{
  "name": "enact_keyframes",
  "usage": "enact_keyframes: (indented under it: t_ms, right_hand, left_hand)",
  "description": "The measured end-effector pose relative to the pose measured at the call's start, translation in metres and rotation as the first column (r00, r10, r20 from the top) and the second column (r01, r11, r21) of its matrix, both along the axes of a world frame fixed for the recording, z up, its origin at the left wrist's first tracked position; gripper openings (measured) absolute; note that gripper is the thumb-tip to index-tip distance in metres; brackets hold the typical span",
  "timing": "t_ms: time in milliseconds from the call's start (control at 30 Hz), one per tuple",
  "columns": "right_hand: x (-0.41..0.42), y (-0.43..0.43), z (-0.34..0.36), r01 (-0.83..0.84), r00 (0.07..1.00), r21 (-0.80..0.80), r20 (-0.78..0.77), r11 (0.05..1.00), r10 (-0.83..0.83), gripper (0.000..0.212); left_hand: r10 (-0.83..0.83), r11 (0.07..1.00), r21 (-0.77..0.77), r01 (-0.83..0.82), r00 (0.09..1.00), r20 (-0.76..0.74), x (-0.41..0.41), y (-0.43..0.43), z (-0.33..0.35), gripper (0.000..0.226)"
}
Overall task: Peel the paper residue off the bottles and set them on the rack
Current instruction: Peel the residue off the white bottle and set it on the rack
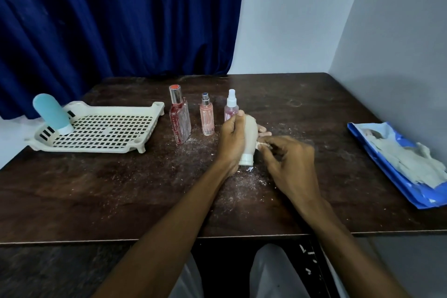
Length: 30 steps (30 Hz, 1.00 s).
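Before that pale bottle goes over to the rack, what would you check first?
1. Bottle held securely: ok. The left hand grips the beige bottle.
2. Residue gone: not ok. The right hand pinches a paper scrap at the bottle's side.
3. Bottle's far side clean: cannot tell, it is hidden.
4. Room on the rack: ok. Only the teal bottle stands there, at its left end.
5. Low path to the rack free: not ok. The red bottle and pink bottle stand between, so probably lift over them.
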State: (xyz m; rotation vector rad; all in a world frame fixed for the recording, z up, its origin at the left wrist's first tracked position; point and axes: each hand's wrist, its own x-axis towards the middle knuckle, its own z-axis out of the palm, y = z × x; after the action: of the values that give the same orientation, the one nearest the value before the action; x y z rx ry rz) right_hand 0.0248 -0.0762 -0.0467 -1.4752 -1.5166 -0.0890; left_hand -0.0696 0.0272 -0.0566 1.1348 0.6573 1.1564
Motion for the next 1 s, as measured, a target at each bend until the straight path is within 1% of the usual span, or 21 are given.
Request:
enact_keyframes:
  t_ms: [133, 233, 300, 433, 633, 733, 833, 900, 1000]
  right_hand:
    - [-0.006, -0.012, -0.008, -0.056, 0.998, -0.018, 0.001, 0.998, 0.056, 0.014]
    - [-0.010, -0.017, -0.010, -0.103, 0.995, -0.037, 0.008, 0.994, 0.103, 0.015]
    - [-0.009, -0.011, -0.005, -0.106, 0.994, -0.021, 0.026, 0.994, 0.107, 0.013]
    - [-0.008, 0.001, 0.005, -0.098, 0.993, 0.008, 0.065, 0.995, 0.097, 0.014]
    - [-0.016, -0.016, -0.006, -0.190, 0.971, -0.118, 0.123, 0.975, 0.204, 0.016]
    - [-0.011, -0.009, 0.000, -0.145, 0.982, -0.065, 0.109, 0.987, 0.151, 0.015]
    - [-0.008, 0.004, 0.009, -0.093, 0.990, 0.001, 0.109, 0.996, 0.092, 0.016]
    - [-0.010, 0.005, 0.007, -0.102, 0.989, 0.007, 0.108, 0.995, 0.100, 0.017]
    - [-0.010, -0.001, 0.002, -0.131, 0.990, -0.017, 0.050, 0.991, 0.131, 0.018]
  left_hand:
    - [0.004, 1.000, -0.025, -0.003, 1.000, 0.027, 0.000, -0.001, 0.002, 0.038]
    - [0.006, 1.000, -0.009, -0.006, 0.999, 0.033, 0.000, -0.003, 0.004, 0.037]
    - [-0.001, 1.000, -0.005, 0.001, 0.999, 0.037, -0.001, -0.003, 0.003, 0.033]
    - [0.004, 1.000, -0.030, -0.001, 0.995, 0.097, -0.002, 0.000, 0.001, 0.026]
    - [0.040, 0.998, -0.059, -0.035, 0.994, 0.100, 0.001, 0.000, 0.001, 0.025]
    - [0.035, 0.999, -0.043, -0.031, 0.996, 0.079, 0.001, 0.000, 0.000, 0.025]
    - [0.043, 0.999, 0.015, -0.044, 0.998, 0.049, -0.001, 0.000, -0.001, 0.029]
    - [0.041, 0.999, 0.028, -0.042, 0.999, 0.032, -0.002, 0.001, -0.002, 0.033]
    - [0.021, 1.000, 0.003, -0.021, 0.999, 0.048, -0.001, -0.001, 0.001, 0.033]
